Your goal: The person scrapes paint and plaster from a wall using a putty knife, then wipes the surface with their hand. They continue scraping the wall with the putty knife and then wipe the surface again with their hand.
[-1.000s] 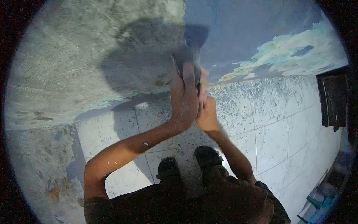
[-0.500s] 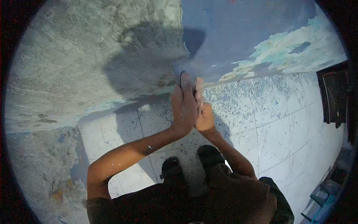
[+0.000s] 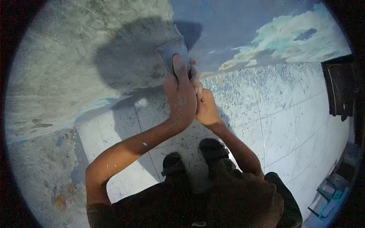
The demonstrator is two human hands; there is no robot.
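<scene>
The person's left hand is pressing a grey flat rectangular scraper blade against the wall. 1 finger is lying stretched along the blade's face, and the other fingers are curling round the part of the tool hidden below it. The right hand is sitting just below and right of the scraper blade, touching the left hand. Its fingers are curling shut, but the left hand is covering whatever it is gripping, so I cannot tell whether it has hold of the tool.

The scraper blade is resting where 2 surfaces are meeting. To its left, bare grey rough plaster is showing, with a dark shadow lying just beside the blade. To its right, blue wall paint is running on, and well to the right of the blade a pale turquoise flaking patch is breaking it up.

Below the scraper blade, a white speckled tiled floor is spreading out. 2 black shoes are standing on it, directly beneath the hands.
</scene>
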